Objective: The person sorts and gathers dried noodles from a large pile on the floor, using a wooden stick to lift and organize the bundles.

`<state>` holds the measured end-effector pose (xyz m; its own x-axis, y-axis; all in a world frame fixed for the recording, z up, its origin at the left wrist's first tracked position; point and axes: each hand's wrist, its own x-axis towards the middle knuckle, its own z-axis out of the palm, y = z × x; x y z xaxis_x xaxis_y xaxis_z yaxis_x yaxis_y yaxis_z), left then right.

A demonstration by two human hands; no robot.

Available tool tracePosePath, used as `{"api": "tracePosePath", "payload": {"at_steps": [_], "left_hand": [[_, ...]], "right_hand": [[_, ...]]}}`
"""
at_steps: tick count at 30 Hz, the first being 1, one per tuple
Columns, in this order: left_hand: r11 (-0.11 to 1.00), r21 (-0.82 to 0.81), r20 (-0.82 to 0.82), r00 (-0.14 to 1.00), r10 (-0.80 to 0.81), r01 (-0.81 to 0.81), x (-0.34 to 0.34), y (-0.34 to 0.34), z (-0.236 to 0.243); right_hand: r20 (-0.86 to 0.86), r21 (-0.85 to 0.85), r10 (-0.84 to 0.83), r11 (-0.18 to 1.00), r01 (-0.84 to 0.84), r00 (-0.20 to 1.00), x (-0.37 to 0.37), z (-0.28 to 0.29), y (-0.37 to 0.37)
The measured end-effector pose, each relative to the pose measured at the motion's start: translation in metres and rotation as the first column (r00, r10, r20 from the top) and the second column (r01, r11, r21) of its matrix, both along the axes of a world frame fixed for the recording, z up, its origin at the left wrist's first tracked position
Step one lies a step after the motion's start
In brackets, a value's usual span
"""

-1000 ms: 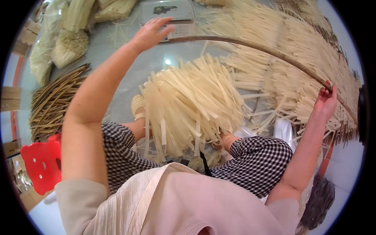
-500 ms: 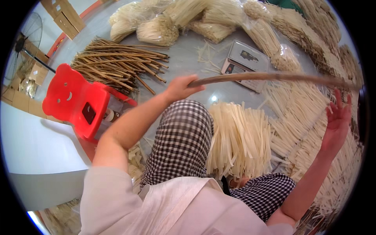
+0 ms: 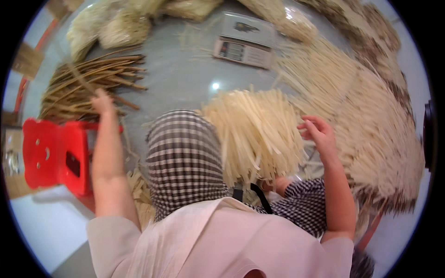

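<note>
At the left, my left hand (image 3: 102, 102) is closed round one end of a long brown stick (image 3: 79, 76). The stick slants away up and left, its far part smeared by motion, over a pile of similar brown sticks (image 3: 88, 88) on the floor. My right hand (image 3: 320, 135) is raised and empty, its fingers loosely bent and apart. Closest to it is a thick bundle of pale flat strips (image 3: 259, 134) beside my knee in checked trousers. Whether the fingertips touch the strips I cannot tell.
A digital scale (image 3: 244, 52) stands ahead on the grey floor. More pale strips (image 3: 366, 134) spread over the right side. Clear bags of strips (image 3: 125, 28) line the back. A small red chair (image 3: 44, 150) with a dark phone (image 3: 73, 164) on it is at the left.
My left hand has swung the stick from across my front over to the left, above the stick pile. My right hand has come in from the far right toward the pale bundle. The view has shifted.
</note>
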<state>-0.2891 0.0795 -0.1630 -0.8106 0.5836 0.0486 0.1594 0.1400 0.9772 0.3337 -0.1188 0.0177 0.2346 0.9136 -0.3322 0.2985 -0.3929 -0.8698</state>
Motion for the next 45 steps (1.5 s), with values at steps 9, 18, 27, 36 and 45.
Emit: {"api": "tracePosePath", "payload": {"at_steps": [9, 18, 27, 36, 45], "left_hand": [[0.759, -0.25, 0.287, 0.794, -0.535, 0.602, 0.094, 0.011, 0.142], [0.119, -0.478, 0.53, 0.394, -0.751, 0.87, 0.305, -0.018, 0.065], [0.424, -0.389, 0.762, 0.544, -0.35, 0.818, 0.322, -0.154, -0.173], [0.299, -0.599, 0.705, 0.666, -0.244, 0.743, 0.328, -0.156, -0.162], [0.482, -0.132, 0.917, 0.291, -0.271, 0.866, 0.353, -0.146, -0.163]], "right_hand": [[0.041, 0.047, -0.121, 0.992, 0.119, 0.992, 0.073, -0.039, 0.004], [0.422, 0.0, 0.047, 0.999, -0.052, 0.905, 0.094, -0.093, 0.017], [0.45, -0.293, -0.057, 0.933, 0.208, 0.891, 0.168, -0.21, 0.029], [0.434, -0.431, -0.137, 0.836, 0.339, 0.89, 0.169, -0.332, 0.007], [0.277, -0.478, 0.032, 0.872, 0.109, 0.96, 0.075, -0.293, 0.086]]}}
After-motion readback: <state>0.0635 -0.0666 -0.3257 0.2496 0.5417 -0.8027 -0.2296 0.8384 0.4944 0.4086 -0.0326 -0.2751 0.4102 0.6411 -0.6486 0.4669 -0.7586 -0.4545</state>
